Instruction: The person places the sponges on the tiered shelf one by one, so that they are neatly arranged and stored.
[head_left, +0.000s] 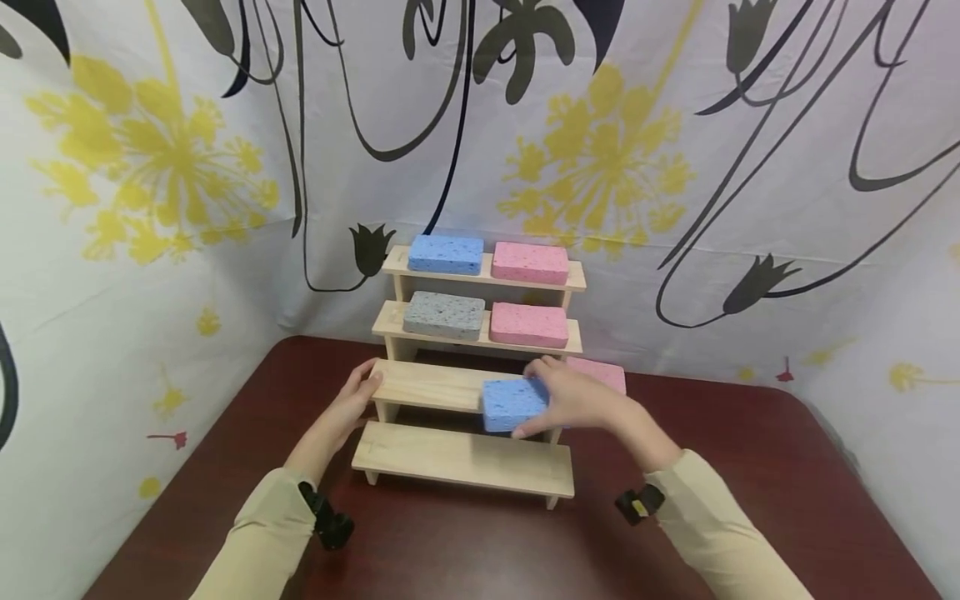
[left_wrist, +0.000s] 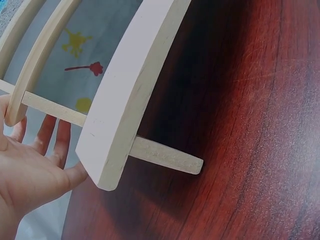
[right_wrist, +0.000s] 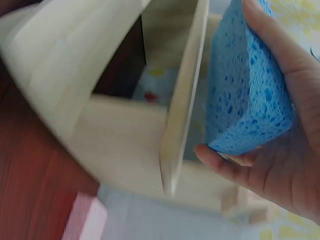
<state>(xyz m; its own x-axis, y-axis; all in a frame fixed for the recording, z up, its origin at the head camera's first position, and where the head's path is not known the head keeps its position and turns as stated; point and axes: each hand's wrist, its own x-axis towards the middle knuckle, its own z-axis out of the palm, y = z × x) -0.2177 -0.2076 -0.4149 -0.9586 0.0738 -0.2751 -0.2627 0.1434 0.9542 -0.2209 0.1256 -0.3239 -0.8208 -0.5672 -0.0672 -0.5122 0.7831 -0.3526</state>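
Note:
My right hand [head_left: 573,396] grips a blue sponge [head_left: 512,405] between thumb and fingers, at the right part of the third tier of a stepped wooden display stand [head_left: 461,454]. The right wrist view shows this sponge [right_wrist: 250,85] tilted beside the edge of a wooden board, with fingertips under its lower end. At the stand's left end, my left hand [head_left: 352,404] holds the end of the third tier. Seen from the left wrist, the left hand's fingers [left_wrist: 62,145] reach along the stand's side.
On the top tier sit a blue sponge [head_left: 446,254] and a pink sponge [head_left: 529,263]. A grey sponge [head_left: 444,316] and another pink sponge [head_left: 528,325] occupy the second tier. One more pink sponge [head_left: 600,372] lies behind my right hand. Patterned cloth surrounds the dark red table [head_left: 450,542].

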